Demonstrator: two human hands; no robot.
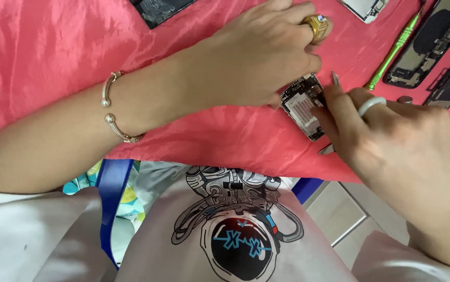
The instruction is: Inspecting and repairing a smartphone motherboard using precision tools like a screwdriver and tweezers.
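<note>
Red satiny cloth (52, 47) covers the work surface, creased w/ a soft sheen; a dark cracked panel (160, 10) lies at its top edge. Left forearm w/ a beaded open bangle (114, 107) reaches in from lower left, left hand (259, 57) palm-down, knuckles up, gold ring (316, 26) on one finger; its fingers curl narrow over the upper end of the small phone circuit board (303, 104), pinning it to the cloth. Board sits mid-right on the cloth near its front edge, tilted, bare components up. Judging by looks: light, thin, rigid but fragile, prob slides easily on that slick fabric, so best gripped by the bare edges, not the chips. Right hand (392, 141) comes in from lower right, wrist bent, pale ring (372, 106) on it, fingers pinched close at the board's right edge; can't tell if it holds a tool. Further right: green screwdriver (394, 49), opened phone frames (428, 44).
</note>
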